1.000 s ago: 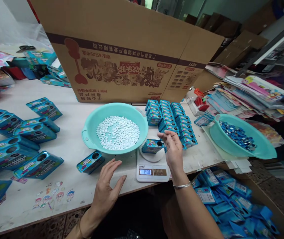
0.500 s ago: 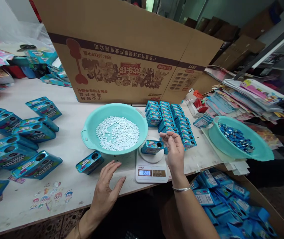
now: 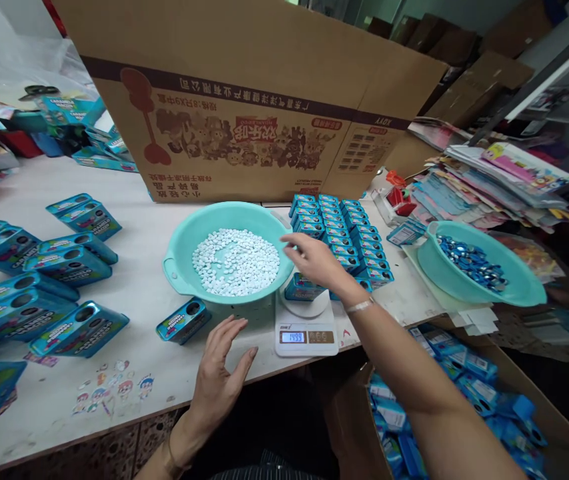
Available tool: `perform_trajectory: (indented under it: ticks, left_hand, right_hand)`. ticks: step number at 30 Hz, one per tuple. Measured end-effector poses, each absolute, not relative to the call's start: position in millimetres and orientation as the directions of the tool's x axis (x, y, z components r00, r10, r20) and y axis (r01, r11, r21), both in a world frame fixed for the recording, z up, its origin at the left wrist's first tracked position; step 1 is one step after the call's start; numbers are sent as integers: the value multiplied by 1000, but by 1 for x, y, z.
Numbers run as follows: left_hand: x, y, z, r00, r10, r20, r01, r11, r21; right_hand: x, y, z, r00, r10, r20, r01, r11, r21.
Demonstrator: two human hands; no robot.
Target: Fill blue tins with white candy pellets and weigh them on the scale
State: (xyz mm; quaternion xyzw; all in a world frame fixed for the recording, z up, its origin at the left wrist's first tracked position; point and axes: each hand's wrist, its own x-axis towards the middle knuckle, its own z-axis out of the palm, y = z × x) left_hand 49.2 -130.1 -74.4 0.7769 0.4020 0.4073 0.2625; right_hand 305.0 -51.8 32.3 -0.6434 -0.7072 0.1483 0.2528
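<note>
Step in hand: a small tin [image 3: 302,287] on the scale [image 3: 306,325] is being topped up by weight, judging from the lit display; more tablets are apparently being fetched.
Right hand [image 3: 314,260]: reached over the 3 o'clock rim of the tablet basin [image 3: 184,243], fingers loosely spread, nothing seen gripped.
Left hand [image 3: 219,377]: laid open and flat on the table edge [image 3: 129,393], at 6 o'clock from the basin.
Next move: a light pinch of white tablets [image 3: 236,261] is called for, then a drop through the tin's round hole.
Counts: two basins, one scale, one tin weighed, one spare tin [image 3: 183,321] at 7 o'clock; stacked tins [image 3: 344,237] too many to count.
</note>
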Motion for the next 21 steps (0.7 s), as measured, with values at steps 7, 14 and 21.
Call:
perform_trajectory:
  ticks: [7, 14, 21]
  left_hand:
    - [39, -137, -70, 323, 832, 452, 433, -554, 711]
    - [25, -135, -83, 326, 837, 439, 450, -546, 707]
    - [28, -136, -86, 348, 840, 417, 425, -538, 728]
  right_hand:
    - [255, 30, 5, -266, 758, -596, 939, 344, 18]
    - [246, 32, 2, -279, 796, -537, 943, 333, 4]
    - [287, -9, 49, -259, 945, -198, 950, 212, -230]
